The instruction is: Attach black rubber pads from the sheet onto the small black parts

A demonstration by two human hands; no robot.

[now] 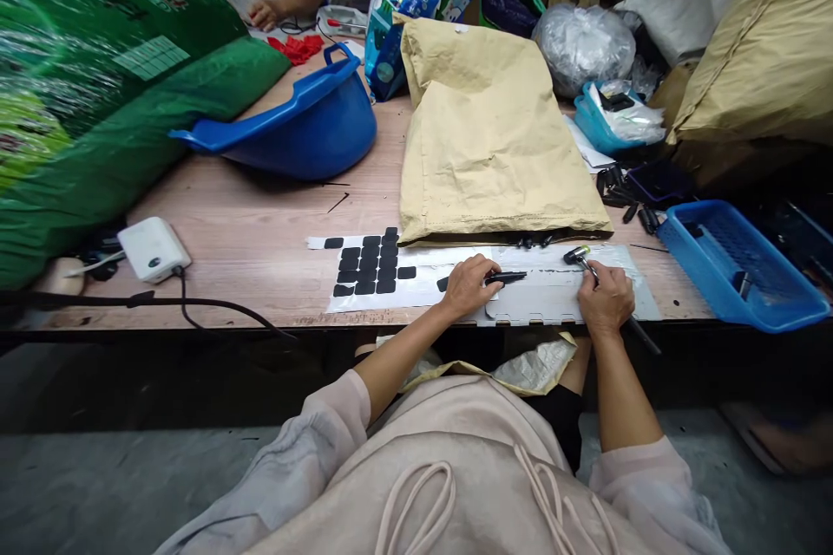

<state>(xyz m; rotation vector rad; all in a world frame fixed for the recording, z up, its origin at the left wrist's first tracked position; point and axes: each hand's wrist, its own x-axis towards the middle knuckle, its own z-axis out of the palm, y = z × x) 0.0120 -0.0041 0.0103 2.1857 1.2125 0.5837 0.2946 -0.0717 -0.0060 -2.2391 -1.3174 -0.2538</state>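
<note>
My right hand (606, 297) is wrapped round the handle of a small hammer (576, 255). Its metal head with a yellowish face points left, and the dark handle end sticks out below the hand. My left hand (467, 284) pinches a slim black pen-like piece (510, 277) against a grey board (540, 303) at the table's front edge. Left of that hand, a white sheet (426, 295) carries rows of black rounded-square stickers (368, 265). Several small black pieces (534, 240) lie by the lower edge of a large tan paper bag (498, 139).
A blue basin (305, 121) and a green sack (130, 104) stand left, near a white box with cables (154, 250). On the right are a blue basket (742, 264) and loose black parts (615, 186). Another person's hand (265, 14) rests across the table.
</note>
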